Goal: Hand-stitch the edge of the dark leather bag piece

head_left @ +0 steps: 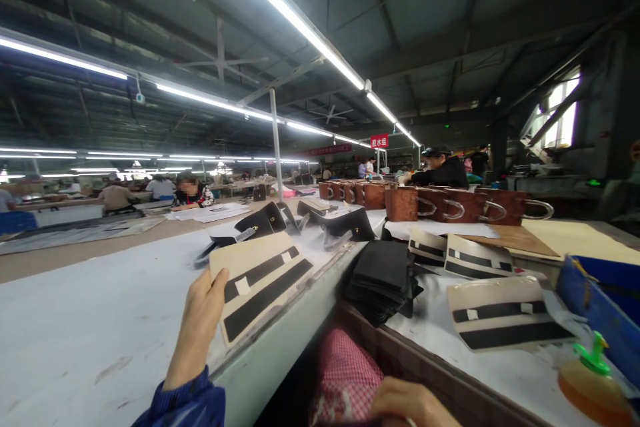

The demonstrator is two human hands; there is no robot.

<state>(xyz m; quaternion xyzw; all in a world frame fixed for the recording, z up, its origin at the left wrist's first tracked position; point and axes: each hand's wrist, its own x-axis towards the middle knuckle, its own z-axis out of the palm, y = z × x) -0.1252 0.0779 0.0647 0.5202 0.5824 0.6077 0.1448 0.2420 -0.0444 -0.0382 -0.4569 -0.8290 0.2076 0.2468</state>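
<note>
My left hand grips the left edge of a beige panel, thumb on its face. Two black strips and two small pale tabs cross that panel, which is tilted up above the white-covered table. At the bottom edge, my right hand is partly cut off, its fingers curled beside red-and-white checked cloth. What those fingers hold, if anything, is hidden. To the right lie similar panels, one large and another behind it. Between the two work surfaces sits a stack of black pieces.
Black bag parts lie beyond the held panel. Brown bags with clear handles line the back right. A green-topped bottle of amber liquid and a blue bin stand right. A co-worker leans behind the bags.
</note>
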